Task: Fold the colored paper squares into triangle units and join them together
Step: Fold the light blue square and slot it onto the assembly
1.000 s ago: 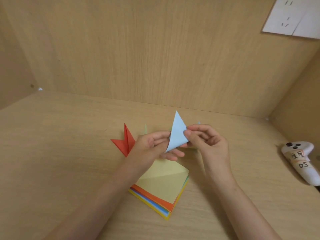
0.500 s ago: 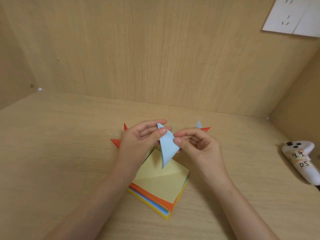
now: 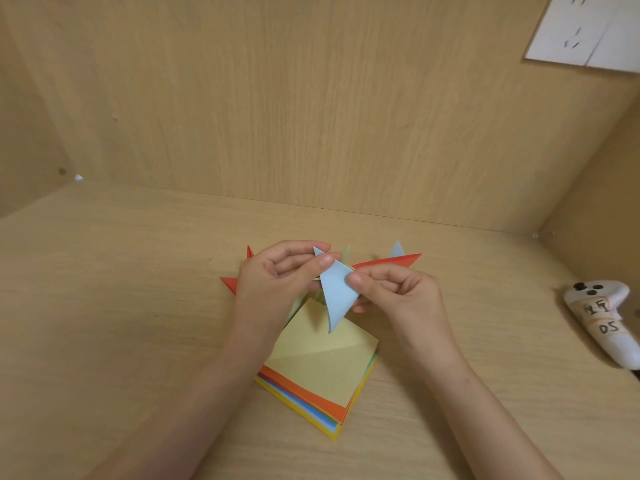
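Both hands hold a light blue folded triangle [image 3: 337, 294] above the table, its long tip pointing down. My left hand [image 3: 280, 275] pinches its upper corner between thumb and fingers. My right hand [image 3: 391, 292] pinches its right edge with the thumb on top. Under them lies a stack of colored paper squares [image 3: 322, 372], a pale yellow creased sheet on top, orange, blue and yellow edges below. Behind the hands lie folded units: red points [image 3: 391, 260] at right, a red piece [image 3: 230, 283] at left, a blue tip [image 3: 397, 249] and a green tip [image 3: 345, 252].
A white hand controller [image 3: 604, 322] with handwritten labels lies at the table's right edge. Wooden walls close in the back and both sides. A white socket plate [image 3: 588, 32] is on the back wall at top right.
The blue triangle turned over from pointing up to pointing down. Both hands shifted their pinch and rose slightly away from the stack.
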Motion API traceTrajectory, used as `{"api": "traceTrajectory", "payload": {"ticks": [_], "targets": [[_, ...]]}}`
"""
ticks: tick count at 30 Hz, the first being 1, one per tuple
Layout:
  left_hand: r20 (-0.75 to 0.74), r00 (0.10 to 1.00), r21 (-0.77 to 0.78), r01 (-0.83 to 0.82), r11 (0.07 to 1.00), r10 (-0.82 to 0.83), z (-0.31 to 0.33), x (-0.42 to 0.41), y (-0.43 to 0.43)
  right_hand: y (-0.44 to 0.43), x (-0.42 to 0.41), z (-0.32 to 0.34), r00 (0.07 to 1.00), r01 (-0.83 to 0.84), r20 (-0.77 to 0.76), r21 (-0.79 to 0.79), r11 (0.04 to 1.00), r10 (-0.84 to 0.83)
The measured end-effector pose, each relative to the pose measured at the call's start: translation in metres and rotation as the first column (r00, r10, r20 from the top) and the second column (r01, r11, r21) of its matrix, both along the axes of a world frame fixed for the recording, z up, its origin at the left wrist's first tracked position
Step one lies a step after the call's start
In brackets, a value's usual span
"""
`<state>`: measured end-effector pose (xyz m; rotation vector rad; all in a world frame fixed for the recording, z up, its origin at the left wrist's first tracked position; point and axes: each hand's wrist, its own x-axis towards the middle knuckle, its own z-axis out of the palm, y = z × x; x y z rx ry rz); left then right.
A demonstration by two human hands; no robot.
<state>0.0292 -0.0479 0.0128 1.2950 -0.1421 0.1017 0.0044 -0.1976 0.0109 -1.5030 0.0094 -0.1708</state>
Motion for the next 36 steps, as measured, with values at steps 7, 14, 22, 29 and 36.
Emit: {"api": "traceTrajectory", "payload": {"ticks": [7, 14, 22, 29, 36], "targets": [[-0.032, 0.999, -0.018, -0.008, 1.000, 0.007, 0.0005, -0.0003, -0.0005, -0.0010, -0.0004, 0.0009, 1.000, -0.012, -0.003, 0.007, 1.000, 0.012], [-0.036, 0.999, -0.013, -0.017, 1.000, 0.017, 0.0017, -0.0020, -0.0003, -0.0006, -0.0003, 0.0003, 1.000, -0.012, -0.021, 0.038, 0.999, 0.013], [-0.047, 0.998, -0.051, -0.038, 0.998, 0.035, 0.0032, -0.0021, -0.0012, 0.0002, -0.0014, -0.0008, 1.000, 0.008, -0.021, 0.070, 0.998, -0.006], [-0.024, 0.999, -0.044, -0.045, 0.998, 0.044, 0.0028, -0.0040, -0.0024, -0.0004, -0.0013, -0.0013, 1.000, 0.028, 0.001, 0.049, 0.998, -0.028], [0.002, 0.999, 0.002, -0.039, 0.999, 0.039, 0.0023, -0.0061, -0.0042, 0.0027, -0.0011, -0.0022, 1.000, -0.009, -0.006, 0.103, 0.995, 0.009]]}}
